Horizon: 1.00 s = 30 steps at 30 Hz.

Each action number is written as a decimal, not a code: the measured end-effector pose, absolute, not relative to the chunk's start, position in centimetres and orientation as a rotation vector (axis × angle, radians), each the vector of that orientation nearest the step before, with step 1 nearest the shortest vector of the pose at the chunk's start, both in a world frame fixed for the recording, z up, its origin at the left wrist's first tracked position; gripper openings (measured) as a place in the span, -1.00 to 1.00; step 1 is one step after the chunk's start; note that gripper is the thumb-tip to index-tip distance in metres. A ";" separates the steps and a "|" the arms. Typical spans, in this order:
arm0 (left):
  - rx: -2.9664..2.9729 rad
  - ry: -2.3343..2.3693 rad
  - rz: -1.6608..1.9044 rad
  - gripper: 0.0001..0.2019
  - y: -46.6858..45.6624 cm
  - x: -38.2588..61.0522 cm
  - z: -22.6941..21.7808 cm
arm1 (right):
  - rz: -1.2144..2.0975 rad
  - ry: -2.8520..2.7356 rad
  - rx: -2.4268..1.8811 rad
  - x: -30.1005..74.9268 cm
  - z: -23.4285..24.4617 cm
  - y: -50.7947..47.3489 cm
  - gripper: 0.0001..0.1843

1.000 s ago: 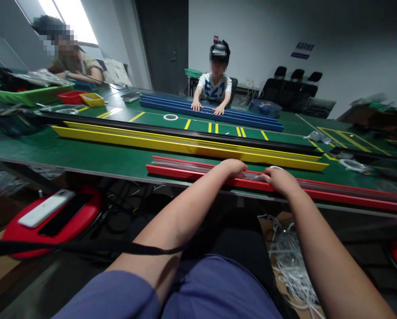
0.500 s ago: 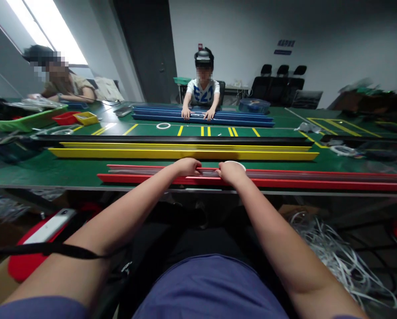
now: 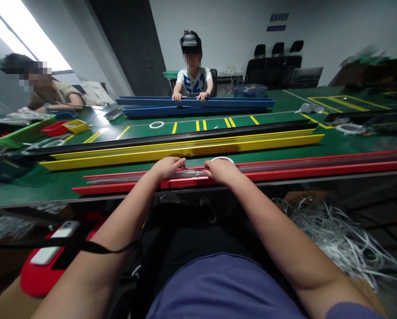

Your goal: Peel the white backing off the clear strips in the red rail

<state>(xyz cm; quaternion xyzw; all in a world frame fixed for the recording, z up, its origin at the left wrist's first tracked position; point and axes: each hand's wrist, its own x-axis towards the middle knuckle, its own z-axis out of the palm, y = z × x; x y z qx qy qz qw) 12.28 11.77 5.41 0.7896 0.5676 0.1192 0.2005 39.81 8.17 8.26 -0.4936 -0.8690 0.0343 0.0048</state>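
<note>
A long red channel (image 3: pixel 318 175) along the near edge of the counter (image 3: pixel 285 144), with a clear plastic strip (image 3: pixel 125 177) lying along its trough, directly ahead of both forearms. Long axis crosswise to those forearms, running left to right, rising slightly toward the right and leaving the frame past the right edge.

Left grip (image 3: pixel 167 168) and right grip (image 3: pixel 221 172) side by side on the channel, just apart, fingers curled down over its rim and the strip. Whether clamped or only resting, impossible to tell from this view. Left grip nearer the channel's left end, with a short stretch beyond it; far longer run off to the right of the right grip.

A white ring (image 3: pixel 222 158) just beyond the right grip, at the channel's far side. Farther ahead of both grips, a yellow channel (image 3: pixel 185 150) and a black channel (image 3: pixel 172 141), roughly parallel to the red one, then blue channels (image 3: pixel 198 108) under the hands of a seated co-worker (image 3: pixel 193 82). Ahead and left of the left grip, a green tray (image 3: pixel 19 135), a red bin (image 3: pixel 54 128) and a yellow bin (image 3: pixel 76 126). Below the counter, a tangle of white strips (image 3: pixel 331 239) to the right of the right grip; a rounded red object (image 3: pixel 39 279) to the left of the left grip.
</note>
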 end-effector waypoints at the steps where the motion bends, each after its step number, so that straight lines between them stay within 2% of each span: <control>1: 2.193 1.598 0.359 -0.21 11.8 12.2 5.3 | 0.110 -2.740 -1.511 40.5 8.4 8.2 -0.62; 4: 2.150 1.587 0.450 -0.17 11.7 11.8 5.0 | 0.080 -2.775 -1.405 42.8 8.7 8.4 -0.70; 10: 2.068 1.542 0.545 -0.26 11.1 11.4 5.1 | 0.044 -2.670 -1.274 46.7 7.4 9.3 -0.73; 16: 2.107 1.638 0.354 -0.40 10.6 12.2 6.1 | 0.057 -2.535 -1.137 47.9 6.1 9.1 -0.71; 23: 2.267 1.667 0.099 -0.41 10.2 13.2 7.1 | 0.049 -2.505 -1.198 47.6 6.2 9.0 -0.74; 30: 2.314 1.473 -0.066 -0.44 11.2 13.6 7.8 | 0.019 -2.539 -1.199 47.4 6.4 8.8 -0.75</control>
